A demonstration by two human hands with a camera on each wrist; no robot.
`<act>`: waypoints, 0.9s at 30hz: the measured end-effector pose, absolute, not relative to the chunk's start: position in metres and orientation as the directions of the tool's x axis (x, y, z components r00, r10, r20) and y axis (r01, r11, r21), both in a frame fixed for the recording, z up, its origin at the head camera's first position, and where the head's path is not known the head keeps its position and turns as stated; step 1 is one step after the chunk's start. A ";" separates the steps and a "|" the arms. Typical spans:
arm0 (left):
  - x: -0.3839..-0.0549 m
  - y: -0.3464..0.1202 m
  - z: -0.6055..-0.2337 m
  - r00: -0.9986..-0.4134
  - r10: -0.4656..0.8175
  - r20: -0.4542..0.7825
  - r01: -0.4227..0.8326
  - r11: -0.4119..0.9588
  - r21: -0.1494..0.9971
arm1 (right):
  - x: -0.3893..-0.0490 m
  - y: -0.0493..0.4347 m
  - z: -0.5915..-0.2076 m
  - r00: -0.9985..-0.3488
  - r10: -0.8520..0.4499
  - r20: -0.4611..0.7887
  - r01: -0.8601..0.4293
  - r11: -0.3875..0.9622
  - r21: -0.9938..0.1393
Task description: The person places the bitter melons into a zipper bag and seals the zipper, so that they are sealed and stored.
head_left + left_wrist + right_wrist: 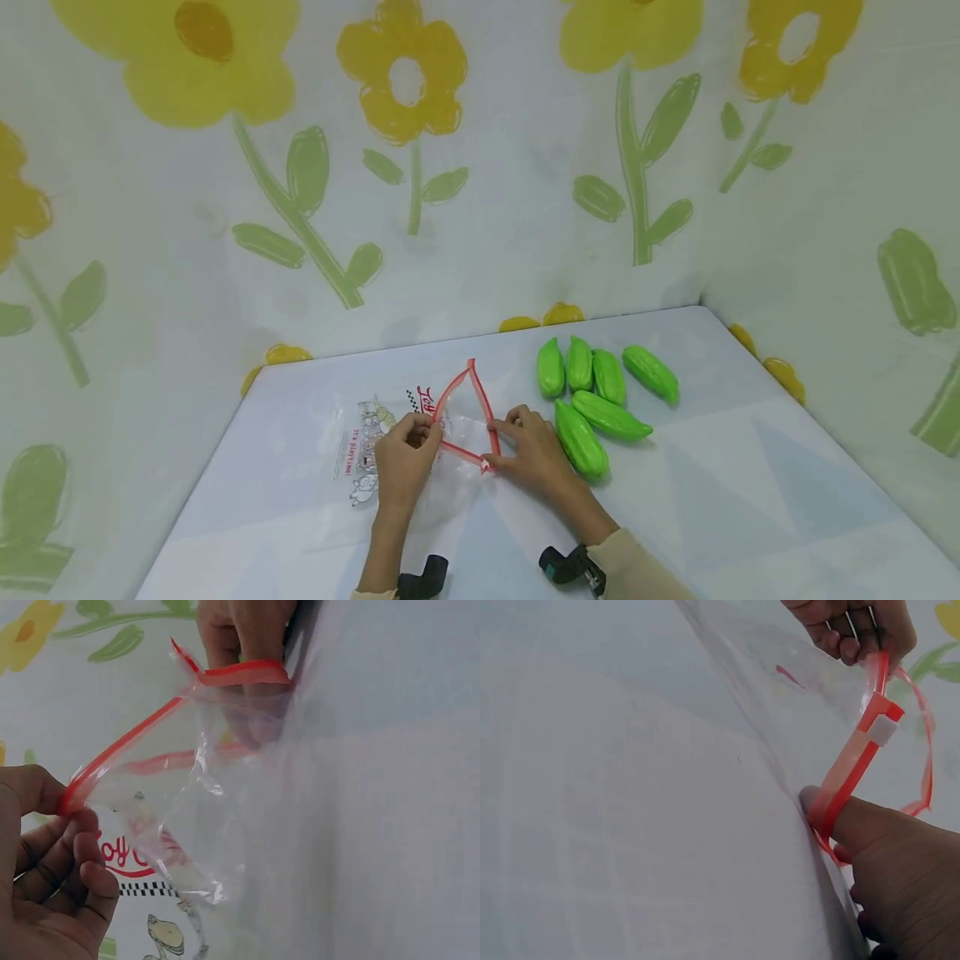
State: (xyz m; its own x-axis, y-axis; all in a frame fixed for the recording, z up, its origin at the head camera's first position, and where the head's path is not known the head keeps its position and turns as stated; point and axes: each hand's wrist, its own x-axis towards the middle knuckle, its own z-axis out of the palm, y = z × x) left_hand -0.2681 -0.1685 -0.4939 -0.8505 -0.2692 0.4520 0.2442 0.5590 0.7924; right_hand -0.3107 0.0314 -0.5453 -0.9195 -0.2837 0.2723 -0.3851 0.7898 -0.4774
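A clear zip bag [367, 450] with a red zip edge and cartoon print lies on the table, its mouth spread into a wide gap. My left hand [407, 458] pinches the red edge on the left side between thumb and forefinger, seen closely in the left wrist view [56, 862]. At the opposite side, my right hand [536, 454] holds the red edge, its thumb [862, 825] lapped by the red strip. Close to that thumb is the white zip slider [883, 730]. Some right fingers are hidden behind the strip.
Several glossy green, ridged, fruit-like pieces [611, 415] lie right of the bag. The nearest one [581, 442] is just beside my right hand. A white table [720, 500] with pale triangles meets a flower-printed cloth wall [510, 208] at the back and right.
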 end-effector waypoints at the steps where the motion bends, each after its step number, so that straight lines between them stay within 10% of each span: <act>1: -0.268 -0.169 -0.494 -0.853 -0.255 0.456 0.247 0.571 0.783 | -0.311 0.031 -0.545 -0.920 -0.284 0.272 -0.384 0.792 -0.474; 27: -0.251 -0.198 -0.494 -0.838 -0.406 0.365 0.142 0.483 0.864 | -0.309 0.034 -0.538 -0.906 -0.291 0.307 -0.407 0.795 -0.449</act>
State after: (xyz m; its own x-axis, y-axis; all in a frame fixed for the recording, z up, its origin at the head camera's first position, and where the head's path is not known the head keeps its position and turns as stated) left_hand -0.2509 -0.1978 -0.4944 -0.8379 -0.4059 0.3648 0.1424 0.4828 0.8641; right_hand -0.3091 0.0337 -0.5383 -0.9064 -0.2906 0.3066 -0.4070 0.7952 -0.4494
